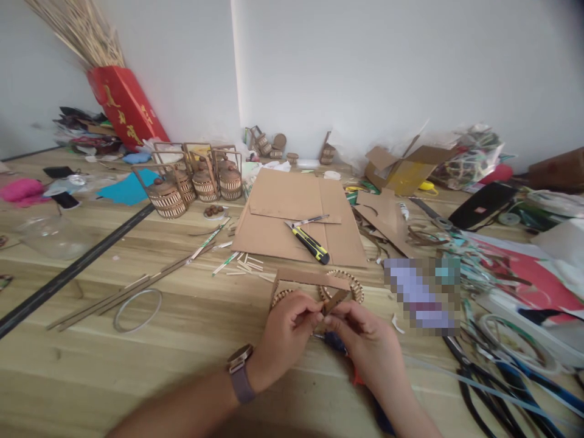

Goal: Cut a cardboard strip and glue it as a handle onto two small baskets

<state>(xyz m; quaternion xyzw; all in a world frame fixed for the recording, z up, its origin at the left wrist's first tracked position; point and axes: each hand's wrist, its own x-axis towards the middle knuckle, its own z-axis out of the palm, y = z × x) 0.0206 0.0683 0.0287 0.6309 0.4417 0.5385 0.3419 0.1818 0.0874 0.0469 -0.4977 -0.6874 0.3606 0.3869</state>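
Near the front middle of the table, my left hand (pixel 292 322) and my right hand (pixel 367 331) meet fingertip to fingertip. Both pinch a short dark brown strip (pixel 336 299), which slants up to the right between them. Just behind the fingers lies a low cardboard box (pixel 314 278). A woven ring (pixel 356 285) shows at its right, and part of another one is visible beside my left hand. Under my right hand is a dark blue and red tool, mostly covered. My left wrist wears a watch.
A yellow and black utility knife (pixel 310 242) rests on cardboard sheets (pixel 258 234). Small lidded baskets (pixel 168 199) with handles stand back left. Scissors and pliers (pixel 479 383) lie at the right. Thin sticks and a wire loop (pixel 137 310) are at the left.
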